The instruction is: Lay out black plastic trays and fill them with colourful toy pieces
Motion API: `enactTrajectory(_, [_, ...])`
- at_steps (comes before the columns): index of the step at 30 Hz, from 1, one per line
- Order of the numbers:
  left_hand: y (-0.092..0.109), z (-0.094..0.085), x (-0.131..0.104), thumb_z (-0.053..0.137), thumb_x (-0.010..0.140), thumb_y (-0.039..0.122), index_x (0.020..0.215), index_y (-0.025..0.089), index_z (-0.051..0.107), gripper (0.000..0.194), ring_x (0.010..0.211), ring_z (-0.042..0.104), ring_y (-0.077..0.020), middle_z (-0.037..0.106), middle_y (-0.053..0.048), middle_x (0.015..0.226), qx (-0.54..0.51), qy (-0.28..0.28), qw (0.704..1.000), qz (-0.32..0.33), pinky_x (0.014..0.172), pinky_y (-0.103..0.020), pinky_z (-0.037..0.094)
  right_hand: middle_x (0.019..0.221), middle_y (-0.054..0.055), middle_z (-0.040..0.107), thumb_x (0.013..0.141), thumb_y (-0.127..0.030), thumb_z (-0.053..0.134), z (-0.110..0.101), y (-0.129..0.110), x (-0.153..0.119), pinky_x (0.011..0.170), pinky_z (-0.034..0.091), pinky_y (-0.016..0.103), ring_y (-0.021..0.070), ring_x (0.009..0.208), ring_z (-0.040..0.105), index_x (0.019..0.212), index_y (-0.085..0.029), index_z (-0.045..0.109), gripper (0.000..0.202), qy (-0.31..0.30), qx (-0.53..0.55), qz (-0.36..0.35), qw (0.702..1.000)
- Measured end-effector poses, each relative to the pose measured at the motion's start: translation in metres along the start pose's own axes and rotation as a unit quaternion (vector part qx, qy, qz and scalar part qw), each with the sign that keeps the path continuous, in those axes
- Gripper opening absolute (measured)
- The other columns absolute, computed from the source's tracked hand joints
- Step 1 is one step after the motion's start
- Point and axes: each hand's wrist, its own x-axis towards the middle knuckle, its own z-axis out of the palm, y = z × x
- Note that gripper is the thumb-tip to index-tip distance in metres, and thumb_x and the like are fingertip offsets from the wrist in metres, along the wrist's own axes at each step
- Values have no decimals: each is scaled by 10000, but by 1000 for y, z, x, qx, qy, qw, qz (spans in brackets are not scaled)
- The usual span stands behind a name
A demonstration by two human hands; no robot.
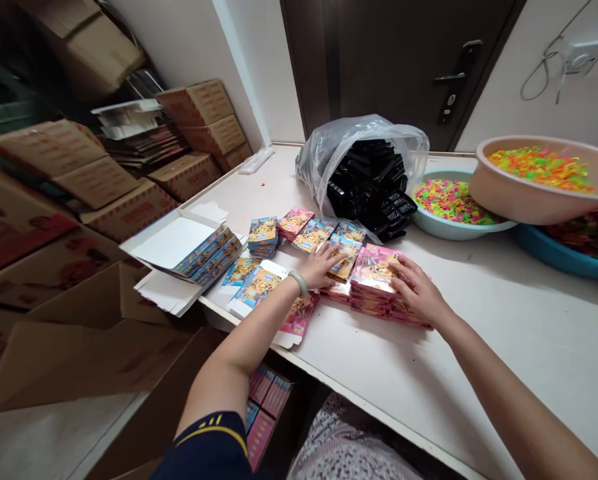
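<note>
My left hand [323,265], with a pale bangle at the wrist, lies with fingers spread on small blue card packs [347,252] in the middle of the table. Touching the top and right side of a stack of pink card packs [373,263] is my right hand [419,290]; its fingers are stretched and apart, and its thumb is hidden. Behind my left hand are a stack of blue packs [263,233] and a few pink packs [295,221]. Flat printed cartons, one blue [259,287] and one pink [299,319], lie partly under my left forearm.
A clear plastic bag [319,150] of black plastic pieces [369,187] stands at the back. Bowls of colourful small pieces, one pale [439,230] and one pink [543,200], are on the right. White-lined cartons [173,243] overhang the left edge; cardboard boxes [59,157] crowd the left.
</note>
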Motion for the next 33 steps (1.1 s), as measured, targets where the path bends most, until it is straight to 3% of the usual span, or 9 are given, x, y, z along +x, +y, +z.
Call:
enactTrajectory(5, [0,11,8,687,754,238,1427,282,416,727,1446,179,-395,283,-97,1567,110,-45,993,27,1130,-645,128,1463,101,428,902,-475,443,-5,0,6,1135,334,432,245,1364,402,1223,-240,609,432,23,35,4,999])
enactTrajectory(9, [1,9,20,573,860,239,1355,257,492,501,1393,320,-327,439,-90,1478,127,-1,991,43,1136,-601,170,1481,97,410,894,-463,459,-4,1,6,1132,337,447,248,1373,392,1226,-242,603,423,19,48,12,999])
enactTrajectory(13, [13,5,38,465,927,231,1274,179,549,361,1281,459,-271,543,-123,1362,130,67,989,-14,1106,-501,292,1498,106,388,901,-448,451,0,-4,10,1153,307,450,247,1390,372,1242,-232,599,430,10,58,-2,998])
enactTrajectory(18, [23,3,51,460,930,240,1012,154,661,233,1090,573,-261,653,-122,1111,134,78,987,-40,1013,-463,394,1528,134,337,905,-465,446,6,-14,12,1161,288,468,269,1420,321,1310,-205,564,496,-22,43,-13,999])
enactTrajectory(21, [12,-5,52,504,913,245,1021,162,653,202,1063,589,-239,660,-106,1100,71,117,990,-36,981,-408,434,1558,111,287,904,-487,450,-1,-7,14,1145,314,469,267,1418,325,1351,-236,533,519,-39,65,-23,997])
enactTrajectory(25, [-20,-31,64,574,878,272,1040,176,621,195,1081,581,-225,649,-94,1090,-15,214,969,-123,1006,-383,430,1372,104,537,846,-512,537,-26,22,49,1118,343,491,272,1307,468,1221,-255,620,462,38,119,26,992])
enactTrajectory(27, [-36,-45,79,649,827,320,1102,160,574,326,1161,537,-254,605,-125,1158,-46,258,939,-222,1044,-410,400,1322,129,573,805,-533,585,-36,37,80,1052,417,497,280,1221,543,1255,-234,575,541,51,190,142,970])
enactTrajectory(30, [-56,-60,110,772,704,419,1337,99,367,817,1342,385,-321,426,-231,1387,-134,273,890,-340,1108,-449,329,1469,199,410,756,-601,632,-37,54,131,887,528,487,302,1169,579,1426,-236,354,811,26,298,328,896])
enactTrajectory(33, [-73,-59,145,802,662,438,1470,74,48,1163,1428,279,-313,239,-276,1517,-253,241,871,-346,1157,-415,268,1506,223,341,727,-627,664,-20,61,174,746,557,523,318,1120,602,1463,-291,213,926,22,346,366,864])
